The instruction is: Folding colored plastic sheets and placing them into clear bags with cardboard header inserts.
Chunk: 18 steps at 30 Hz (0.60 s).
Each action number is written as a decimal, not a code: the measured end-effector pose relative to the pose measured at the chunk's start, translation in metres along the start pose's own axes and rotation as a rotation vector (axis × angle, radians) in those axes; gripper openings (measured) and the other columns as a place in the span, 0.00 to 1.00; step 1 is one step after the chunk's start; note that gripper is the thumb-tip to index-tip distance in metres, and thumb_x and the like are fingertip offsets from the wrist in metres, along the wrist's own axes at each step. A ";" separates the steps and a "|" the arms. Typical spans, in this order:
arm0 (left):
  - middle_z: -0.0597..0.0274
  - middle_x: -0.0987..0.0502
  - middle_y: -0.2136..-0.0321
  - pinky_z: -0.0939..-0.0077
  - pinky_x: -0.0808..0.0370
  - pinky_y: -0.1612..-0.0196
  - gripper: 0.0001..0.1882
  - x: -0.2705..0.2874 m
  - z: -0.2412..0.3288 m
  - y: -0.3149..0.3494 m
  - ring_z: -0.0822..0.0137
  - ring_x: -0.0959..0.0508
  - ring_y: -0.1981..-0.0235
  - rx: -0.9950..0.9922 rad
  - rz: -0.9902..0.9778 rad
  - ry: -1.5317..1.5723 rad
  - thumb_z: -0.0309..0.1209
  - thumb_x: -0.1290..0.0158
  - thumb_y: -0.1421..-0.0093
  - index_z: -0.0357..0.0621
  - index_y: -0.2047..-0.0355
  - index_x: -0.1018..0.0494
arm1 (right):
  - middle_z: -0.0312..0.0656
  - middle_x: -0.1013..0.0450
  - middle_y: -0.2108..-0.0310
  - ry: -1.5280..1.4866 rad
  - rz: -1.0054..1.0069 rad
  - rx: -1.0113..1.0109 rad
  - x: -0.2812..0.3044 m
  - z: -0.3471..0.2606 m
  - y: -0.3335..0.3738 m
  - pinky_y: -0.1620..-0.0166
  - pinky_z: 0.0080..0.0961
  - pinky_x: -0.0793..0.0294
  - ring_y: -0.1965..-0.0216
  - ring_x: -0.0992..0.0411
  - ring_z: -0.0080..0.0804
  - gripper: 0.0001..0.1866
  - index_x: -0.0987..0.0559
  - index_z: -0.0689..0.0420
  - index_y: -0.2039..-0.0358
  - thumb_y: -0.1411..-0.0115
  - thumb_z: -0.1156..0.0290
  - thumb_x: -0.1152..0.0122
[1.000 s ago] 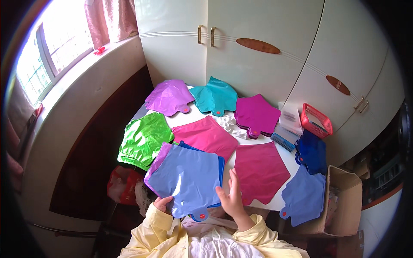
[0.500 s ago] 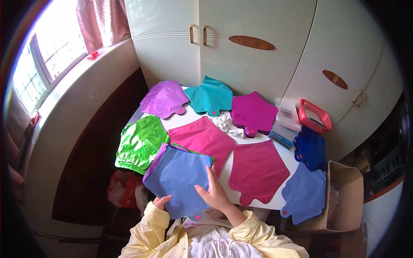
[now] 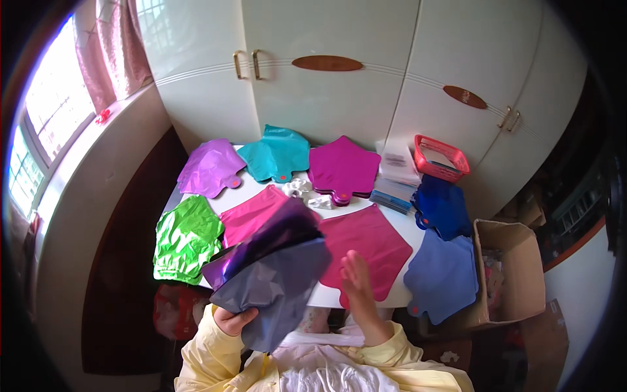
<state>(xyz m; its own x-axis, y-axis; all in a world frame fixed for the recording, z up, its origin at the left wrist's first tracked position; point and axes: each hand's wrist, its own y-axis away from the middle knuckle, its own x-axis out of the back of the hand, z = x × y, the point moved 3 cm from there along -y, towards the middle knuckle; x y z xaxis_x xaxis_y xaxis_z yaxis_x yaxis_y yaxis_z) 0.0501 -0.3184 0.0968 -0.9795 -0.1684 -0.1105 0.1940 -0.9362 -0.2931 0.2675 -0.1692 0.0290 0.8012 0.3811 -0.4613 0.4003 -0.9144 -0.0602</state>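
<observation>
My left hand is closed on the near edge of a stack of flat foil balloons, blue-grey on top with purple ones fanned behind. The stack is bent and tilted above the front of the table. To its right, my right hand is raised with fingers stretched out, holding nothing. Beneath it lies a flat crimson balloon with a rounded tab. A pink balloon is partly hidden behind the held stack. A shiny green pile sits left of it.
Along the back of the white table lie lilac, teal and magenta balloon piles. White pieces, clear packets and a red basket are there too. Blue piles and a cardboard box stand right.
My right hand has let go of the balloon stack and moved right. In my left hand the stack has tipped and bent, showing its purple layers. The whole view has shifted to the right.
</observation>
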 end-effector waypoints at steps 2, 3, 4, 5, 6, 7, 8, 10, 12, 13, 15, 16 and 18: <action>0.60 0.26 0.52 0.71 0.37 0.44 0.17 -0.010 0.002 -0.009 0.65 0.28 0.49 -0.007 -0.057 0.031 0.18 0.51 0.42 0.34 0.50 0.29 | 0.46 0.55 0.33 0.273 -0.017 0.308 0.014 -0.037 0.004 0.33 0.35 0.56 0.32 0.56 0.39 0.37 0.44 0.55 0.37 0.44 0.69 0.39; 0.60 0.26 0.52 0.71 0.37 0.44 0.17 -0.015 -0.002 -0.012 0.65 0.28 0.49 -0.001 -0.081 0.047 0.18 0.51 0.42 0.34 0.50 0.29 | 0.45 0.54 0.33 0.415 -0.013 0.461 0.019 -0.056 0.009 0.33 0.35 0.56 0.32 0.56 0.38 0.35 0.43 0.56 0.38 0.44 0.68 0.39; 0.61 0.26 0.52 0.71 0.37 0.44 0.17 -0.018 -0.007 -0.014 0.65 0.28 0.49 0.008 -0.098 0.056 0.18 0.51 0.42 0.34 0.50 0.29 | 0.44 0.45 0.36 0.578 0.012 0.590 0.017 -0.079 0.015 0.36 0.34 0.49 0.35 0.47 0.39 0.31 0.35 0.56 0.42 0.46 0.68 0.38; 0.61 0.26 0.52 0.71 0.37 0.44 0.17 -0.021 -0.011 -0.016 0.65 0.28 0.49 0.016 -0.112 0.063 0.18 0.51 0.42 0.34 0.50 0.29 | 0.45 0.42 0.39 0.657 -0.049 0.595 0.016 -0.093 0.015 0.37 0.34 0.47 0.38 0.44 0.40 0.29 0.34 0.57 0.43 0.46 0.69 0.38; 0.61 0.26 0.52 0.71 0.36 0.44 0.17 -0.025 -0.015 -0.019 0.66 0.28 0.49 0.028 -0.130 0.075 0.18 0.51 0.42 0.34 0.51 0.29 | 0.45 0.39 0.41 0.743 -0.106 0.595 0.017 -0.106 0.016 0.38 0.34 0.44 0.40 0.41 0.41 0.28 0.32 0.57 0.45 0.47 0.69 0.37; 0.61 0.26 0.52 0.71 0.36 0.44 0.17 -0.029 -0.020 -0.021 0.66 0.28 0.50 0.040 -0.152 0.085 0.18 0.51 0.42 0.34 0.51 0.29 | 0.46 0.36 0.43 0.828 -0.164 0.588 0.017 -0.116 0.017 0.40 0.34 0.42 0.42 0.38 0.42 0.27 0.30 0.58 0.46 0.47 0.69 0.37; 0.61 0.26 0.52 0.71 0.36 0.44 0.17 -0.032 -0.026 -0.023 0.66 0.28 0.50 0.053 -0.170 0.095 0.18 0.51 0.42 0.34 0.51 0.29 | 0.46 0.31 0.49 0.820 -0.160 0.598 0.010 -0.124 0.015 0.44 0.32 0.36 0.47 0.33 0.39 0.24 0.28 0.62 0.51 0.50 0.74 0.37; 0.61 0.26 0.52 0.71 0.36 0.45 0.17 -0.038 -0.030 -0.026 0.66 0.28 0.50 0.071 -0.207 0.105 0.19 0.51 0.41 0.34 0.51 0.29 | 0.46 0.31 0.50 0.747 -0.168 0.534 0.014 -0.120 0.009 0.45 0.30 0.35 0.48 0.32 0.37 0.24 0.28 0.61 0.51 0.51 0.77 0.36; 0.61 0.26 0.53 0.72 0.36 0.45 0.17 -0.039 -0.034 -0.026 0.66 0.28 0.50 0.090 -0.224 0.109 0.19 0.51 0.41 0.34 0.51 0.29 | 0.44 0.30 0.55 0.790 -0.167 0.531 0.020 -0.115 0.007 0.50 0.29 0.32 0.53 0.30 0.37 0.22 0.26 0.57 0.53 0.50 0.76 0.33; 0.61 0.25 0.53 0.72 0.36 0.45 0.17 -0.037 -0.037 -0.024 0.66 0.28 0.50 0.099 -0.225 0.111 0.19 0.51 0.41 0.34 0.51 0.29 | 0.43 0.30 0.57 0.764 -0.192 0.467 0.021 -0.112 0.008 0.52 0.29 0.31 0.56 0.30 0.36 0.21 0.25 0.57 0.54 0.50 0.76 0.33; 0.61 0.25 0.53 0.72 0.36 0.45 0.17 -0.030 -0.044 -0.020 0.67 0.28 0.51 0.120 -0.214 0.109 0.19 0.51 0.41 0.34 0.51 0.29 | 0.40 0.29 0.62 0.710 -0.245 0.338 0.023 -0.106 0.010 0.55 0.28 0.30 0.60 0.29 0.34 0.19 0.24 0.57 0.56 0.49 0.74 0.33; 0.61 0.25 0.53 0.72 0.36 0.45 0.17 -0.026 -0.049 -0.015 0.67 0.28 0.51 0.132 -0.203 0.110 0.19 0.51 0.41 0.34 0.51 0.29 | 0.40 0.29 0.65 0.750 -0.244 0.341 0.023 -0.105 0.010 0.58 0.28 0.30 0.63 0.29 0.33 0.16 0.24 0.58 0.58 0.48 0.74 0.34; 0.61 0.25 0.53 0.72 0.36 0.45 0.17 -0.016 -0.059 -0.008 0.67 0.28 0.51 0.160 -0.178 0.111 0.20 0.51 0.41 0.34 0.51 0.29 | 0.40 0.30 0.72 0.828 -0.245 0.341 0.025 -0.104 0.009 0.63 0.28 0.31 0.68 0.29 0.31 0.11 0.23 0.59 0.63 0.47 0.72 0.34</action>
<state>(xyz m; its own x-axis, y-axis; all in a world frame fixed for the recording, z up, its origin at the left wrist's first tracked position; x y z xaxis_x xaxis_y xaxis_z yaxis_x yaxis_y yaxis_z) 0.0676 -0.2904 0.0452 -0.9839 0.0295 -0.1764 -0.0001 -0.9864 -0.1643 0.3367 -0.1535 0.1090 0.8264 0.4245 0.3699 0.5529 -0.7361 -0.3905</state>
